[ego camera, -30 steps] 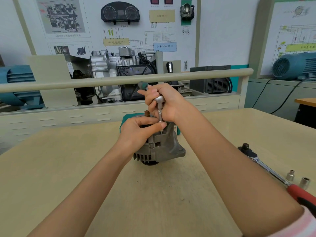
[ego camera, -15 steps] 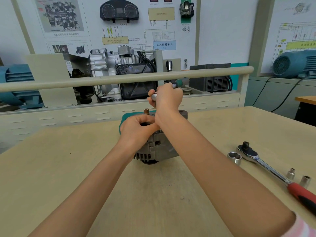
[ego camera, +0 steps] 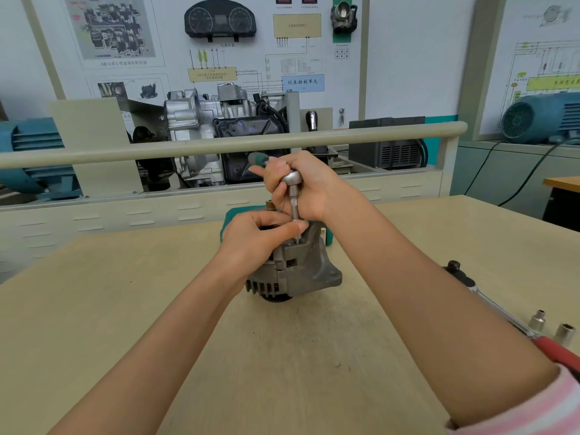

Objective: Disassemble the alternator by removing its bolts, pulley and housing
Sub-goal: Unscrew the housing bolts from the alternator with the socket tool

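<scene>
- Head view showed a pink-striped sleeve (ego camera: 533, 412) nearest, at 5 o'clock, on the right arm.
- At 4 o'clock on the beige table (ego camera: 110, 309), a red-handled ratchet wrench (ego camera: 502, 315) lay with two loose sockets (ego camera: 537, 320) just beside its shaft.
- At the middle of the table the alternator (ego camera: 301, 271) stood on end, its vented housing low and a mounting lug out toward 3 o'clock.
- The left hand (ego camera: 251, 240) rested on top of the alternator, thumb and fingers curled and pinching the lower end of a knurled extension bar (ego camera: 294, 205).
- The right hand (ego camera: 307, 186) was wrapped around a small ratchet (ego camera: 292, 178) at 12 o'clock of the alternator, its green handle (ego camera: 258, 158) sticking out past the fingers toward 10 o'clock; the bar ran straight down from the ratchet head to the alternator's top.
- A teal case (ego camera: 227, 221) lay just behind the alternator.
- Beyond the table's rail (ego camera: 219, 144) stood a cutaway gearbox (ego camera: 201, 120), and at 2 o'clock a blue motor (ego camera: 539, 117).
</scene>
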The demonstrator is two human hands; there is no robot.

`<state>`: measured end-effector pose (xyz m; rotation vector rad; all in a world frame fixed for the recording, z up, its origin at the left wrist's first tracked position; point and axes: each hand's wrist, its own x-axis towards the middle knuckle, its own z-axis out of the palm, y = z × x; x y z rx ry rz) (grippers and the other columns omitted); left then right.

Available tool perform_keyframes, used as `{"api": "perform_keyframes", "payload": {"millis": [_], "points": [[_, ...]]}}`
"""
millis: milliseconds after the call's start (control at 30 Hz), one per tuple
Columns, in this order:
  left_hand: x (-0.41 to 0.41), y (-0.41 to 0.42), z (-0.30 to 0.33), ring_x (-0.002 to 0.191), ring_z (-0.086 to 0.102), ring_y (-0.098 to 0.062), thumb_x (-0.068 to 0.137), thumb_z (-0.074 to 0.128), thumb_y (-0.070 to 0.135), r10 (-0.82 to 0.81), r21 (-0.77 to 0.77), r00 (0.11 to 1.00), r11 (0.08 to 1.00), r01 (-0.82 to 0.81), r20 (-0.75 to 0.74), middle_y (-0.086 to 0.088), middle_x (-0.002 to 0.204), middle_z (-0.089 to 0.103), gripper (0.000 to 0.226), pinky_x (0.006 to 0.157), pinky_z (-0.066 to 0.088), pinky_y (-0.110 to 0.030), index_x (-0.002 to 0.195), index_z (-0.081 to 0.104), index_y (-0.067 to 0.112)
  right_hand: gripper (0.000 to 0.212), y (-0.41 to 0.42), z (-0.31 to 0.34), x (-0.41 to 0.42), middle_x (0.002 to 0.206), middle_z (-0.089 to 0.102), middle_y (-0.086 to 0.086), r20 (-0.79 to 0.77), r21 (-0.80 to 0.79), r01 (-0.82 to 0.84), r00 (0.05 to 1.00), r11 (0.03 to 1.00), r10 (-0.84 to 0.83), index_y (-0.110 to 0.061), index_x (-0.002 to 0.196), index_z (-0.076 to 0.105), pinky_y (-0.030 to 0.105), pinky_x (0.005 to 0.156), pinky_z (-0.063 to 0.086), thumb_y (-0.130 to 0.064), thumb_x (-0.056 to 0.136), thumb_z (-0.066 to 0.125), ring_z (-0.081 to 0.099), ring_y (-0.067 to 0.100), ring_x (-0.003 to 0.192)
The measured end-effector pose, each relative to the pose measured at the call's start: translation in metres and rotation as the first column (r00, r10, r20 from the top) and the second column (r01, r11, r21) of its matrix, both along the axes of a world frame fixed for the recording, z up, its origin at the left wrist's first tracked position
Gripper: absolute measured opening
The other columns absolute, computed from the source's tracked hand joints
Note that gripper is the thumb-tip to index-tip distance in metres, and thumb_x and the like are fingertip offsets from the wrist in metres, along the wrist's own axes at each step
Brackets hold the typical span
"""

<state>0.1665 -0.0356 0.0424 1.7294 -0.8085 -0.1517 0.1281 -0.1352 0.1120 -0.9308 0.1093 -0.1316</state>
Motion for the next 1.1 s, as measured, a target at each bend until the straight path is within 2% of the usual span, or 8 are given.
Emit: {"api": "perform_keyframes", "payload": {"millis": [67, 200, 433, 567, 633, 800, 933, 1100], "points": [[0.000, -0.002, 0.000, 0.092, 0.069, -0.018, 0.076, 0.077, 0.030, 0.022, -0.001, 1.000, 1.000, -0.022, -0.009, 0.006, 0.082, 0.075, 0.005, 0.089, 0.052, -0.037, 0.080, 0.077, 0.027, 0.031, 0.006, -0.003, 0.001, 0.041, 0.042, -0.006, 0.058, 0.037, 0.205, 0.977, 0.978, -0.207, -0.012, 0.117, 0.052, 0.013, 0.030, 0.033, -0.004, 0.095, 0.030, 0.039, 0.001, 0.028], [0.000, -0.007, 0.000, 0.098, 0.066, -0.029, 0.078, 0.071, 0.018, 0.089, -0.001, 0.996, 0.996, -0.089, 0.009, -0.003, 0.084, 0.074, 0.012, 0.096, 0.048, -0.052, 0.069, 0.070, 0.027, 0.010, 0.019, -0.010, 0.011, 0.068, 0.050, 0.006, 0.143, 0.064, 0.692, 0.706, 0.719, -0.693, -0.011, 0.102, 0.037, 0.015, 0.032, 0.036, -0.013, 0.102, 0.026, 0.047, 0.004, 0.033], [-0.001, -0.003, 0.001, 0.100, 0.066, -0.017, 0.078, 0.071, 0.037, 0.018, 0.026, 0.999, 0.999, -0.019, 0.028, 0.008, 0.088, 0.075, 0.012, 0.100, 0.045, -0.047, 0.085, 0.075, 0.029, 0.025, 0.007, 0.000, 0.006, 0.037, 0.044, 0.000, 0.004, -0.016, 0.314, 0.949, 0.949, -0.314, -0.011, 0.074, 0.041, 0.012, 0.030, 0.034, 0.002, 0.090, 0.026, 0.041, 0.005, 0.026], [0.001, 0.005, 0.005, 0.092, 0.069, -0.012, 0.081, 0.072, 0.035, -0.047, 0.057, 0.999, 0.997, 0.049, -0.024, 0.008, 0.086, 0.075, 0.010, 0.097, 0.050, -0.040, 0.086, 0.076, 0.028, 0.034, -0.004, 0.003, 0.006, 0.040, 0.042, -0.006, -0.079, -0.042, -0.019, 0.997, 0.999, 0.015, -0.004, 0.125, 0.047, 0.011, 0.030, 0.032, -0.005, 0.096, 0.030, 0.041, 0.002, 0.029], [0.001, 0.005, 0.006, 0.092, 0.069, -0.014, 0.079, 0.074, 0.033, -0.044, 0.053, 0.998, 0.998, 0.046, -0.035, 0.006, 0.086, 0.076, 0.010, 0.096, 0.050, -0.040, 0.085, 0.077, 0.026, 0.032, -0.004, 0.002, 0.006, 0.043, 0.041, -0.009, -0.087, -0.065, -0.090, 0.993, 0.994, 0.084, 0.001, 0.123, 0.049, 0.011, 0.030, 0.031, -0.009, 0.097, 0.034, 0.041, 0.001, 0.031], [-0.002, 0.000, 0.003, 0.093, 0.068, -0.018, 0.074, 0.077, 0.033, 0.005, 0.021, 1.000, 1.000, -0.005, -0.015, 0.004, 0.084, 0.075, 0.009, 0.095, 0.051, -0.043, 0.079, 0.076, 0.025, 0.023, 0.003, -0.002, 0.001, 0.039, 0.043, -0.009, 0.009, 0.012, 0.124, 0.992, 0.992, -0.124, -0.012, 0.105, 0.054, 0.011, 0.030, 0.029, -0.007, 0.096, 0.033, 0.042, 0.001, 0.030], [-0.004, -0.005, 0.001, 0.094, 0.067, -0.027, 0.074, 0.072, 0.027, 0.072, -0.007, 0.997, 0.997, -0.072, 0.022, -0.001, 0.080, 0.073, 0.008, 0.097, 0.047, -0.051, 0.066, 0.070, 0.026, 0.011, 0.016, -0.008, 0.005, 0.060, 0.051, 0.005, 0.112, 0.029, 0.651, 0.752, 0.758, -0.650, -0.011, 0.096, 0.038, 0.014, 0.031, 0.031, -0.006, 0.099, 0.029, 0.046, 0.003, 0.029], [0.000, 0.000, 0.005, 0.095, 0.066, -0.018, 0.071, 0.073, 0.041, 0.001, 0.055, 1.000, 0.998, -0.002, 0.020, 0.006, 0.085, 0.073, 0.018, 0.097, 0.048, -0.045, 0.079, 0.072, 0.024, 0.030, 0.008, 0.000, 0.000, 0.035, 0.045, -0.002, 0.007, -0.088, 0.363, 0.931, 0.928, -0.364, -0.012, 0.069, 0.038, 0.010, 0.031, 0.026, -0.001, 0.092, 0.021, 0.043, 0.005, 0.027]]}}
